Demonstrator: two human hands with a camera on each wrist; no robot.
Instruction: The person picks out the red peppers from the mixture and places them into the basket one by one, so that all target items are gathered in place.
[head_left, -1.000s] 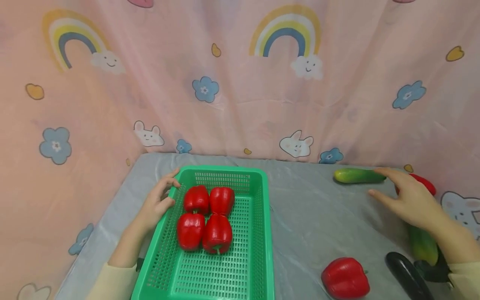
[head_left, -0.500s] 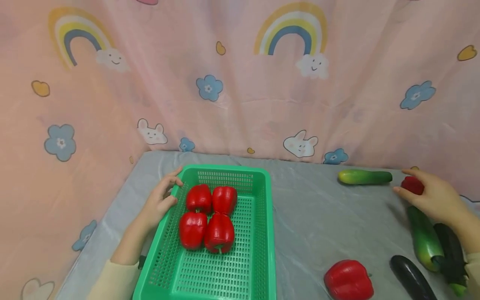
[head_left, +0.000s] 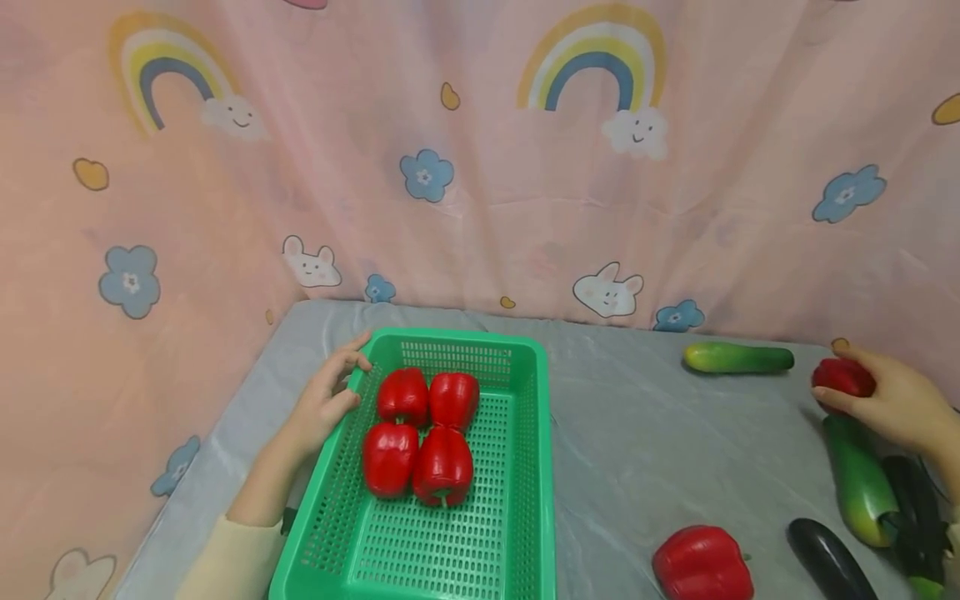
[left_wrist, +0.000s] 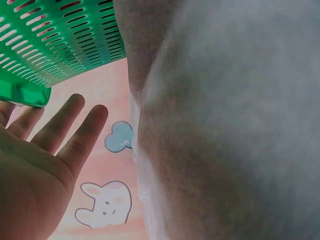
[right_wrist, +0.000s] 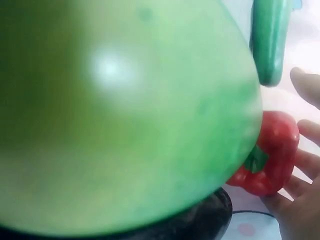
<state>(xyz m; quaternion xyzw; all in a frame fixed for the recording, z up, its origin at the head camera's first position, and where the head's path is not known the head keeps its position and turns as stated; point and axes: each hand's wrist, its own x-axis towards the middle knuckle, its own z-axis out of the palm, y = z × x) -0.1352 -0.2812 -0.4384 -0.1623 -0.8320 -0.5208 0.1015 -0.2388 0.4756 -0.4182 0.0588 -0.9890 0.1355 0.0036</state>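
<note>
Where the grey cloth [head_left: 615, 450] lies nearest, one loose red pepper [head_left: 703, 562] rests on its side; one dark eggplant [head_left: 832, 558], apart, to its right. Next, one green basket [head_left: 546, 467] with four peppers [head_left: 443, 467]; left hand [head_left: 322, 400] at its left rim, fingers loosely extended. Beyond, far right, just past a large zucchini [head_left: 862, 483]: one red bell pepper [head_left: 843, 377], right hand [head_left: 900, 400] curled round it, thumb in front; firmness of grip cannot be told. Probably light, stiff, slick-skinned; best held across its broad sides, clear of the stem [right_wrist: 256, 159]. Behind: pink curtain [head_left: 495, 242].
</note>
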